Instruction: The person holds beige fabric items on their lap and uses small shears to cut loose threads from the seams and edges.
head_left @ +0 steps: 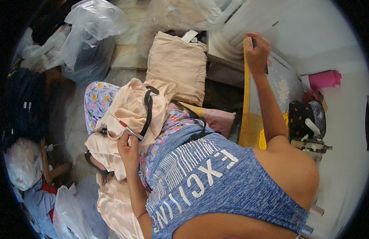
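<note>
My left hand [128, 148] is closed round a slim pen-like tool [126, 125] with a red section, a pale band and a thin pointed tip. That tool lies over a peach-coloured garment [128, 99] spread across my lap. A black strap [147, 105] runs down the cloth beside the tool. Out to the right, my right hand [258, 53] is raised at the far end of a yellow-edged grey table top [254, 95]. Its fingers are curled, with something dark showing at them that I cannot make out. Small white pieces [282, 89] are scattered on that surface.
A folded stack of peach cloth [176, 65] lies ahead of my lap, bearing a white tag [189, 36]. Clear plastic bags [92, 24] stand at the far left. A pink roll [324, 79] and a black patterned bundle [302, 117] are by the right wall.
</note>
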Tool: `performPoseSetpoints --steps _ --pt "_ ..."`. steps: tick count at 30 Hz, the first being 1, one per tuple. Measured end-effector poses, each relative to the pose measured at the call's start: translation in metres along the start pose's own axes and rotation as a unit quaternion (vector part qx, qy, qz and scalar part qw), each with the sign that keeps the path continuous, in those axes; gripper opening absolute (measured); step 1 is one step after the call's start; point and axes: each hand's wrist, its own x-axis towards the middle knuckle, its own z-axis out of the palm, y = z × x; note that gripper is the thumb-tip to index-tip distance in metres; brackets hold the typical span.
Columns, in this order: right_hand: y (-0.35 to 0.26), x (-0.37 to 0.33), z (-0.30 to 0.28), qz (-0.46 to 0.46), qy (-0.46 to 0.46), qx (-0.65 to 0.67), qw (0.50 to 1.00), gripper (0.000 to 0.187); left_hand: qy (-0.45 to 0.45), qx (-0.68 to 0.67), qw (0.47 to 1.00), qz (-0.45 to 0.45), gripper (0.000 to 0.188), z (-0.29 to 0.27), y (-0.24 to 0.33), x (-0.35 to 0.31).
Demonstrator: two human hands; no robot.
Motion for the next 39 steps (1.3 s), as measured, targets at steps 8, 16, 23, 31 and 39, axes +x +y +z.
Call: performPoseSetpoints --steps 8,16,23,31,39 --pt "-0.251 -0.093 0.007 -0.021 -0.541 0.656 0.526 0.033 0.017 0.164 0.981 0.101 0.011 0.001 0.031 0.009" --pt "-0.304 -0.101 0.031 0.081 -0.482 0.767 0.416 0.025 -0.024 0.164 0.980 0.109 0.047 -0.039 0.046 -0.012" --pt "-0.326 -0.052 0.017 -0.046 -0.717 0.606 0.342 0.020 0.001 -0.027 0.997 0.067 0.046 -0.067 0.065 -0.013" --pt "-0.331 -0.043 0.012 -0.114 -0.770 0.527 0.342 0.021 0.077 -0.120 0.976 0.165 0.051 -0.079 0.078 -0.003" --pt "-0.352 0.016 -0.017 0.114 -0.687 0.683 0.220 0.016 0.152 0.216 0.955 0.138 0.069 -0.073 -0.006 -0.023"
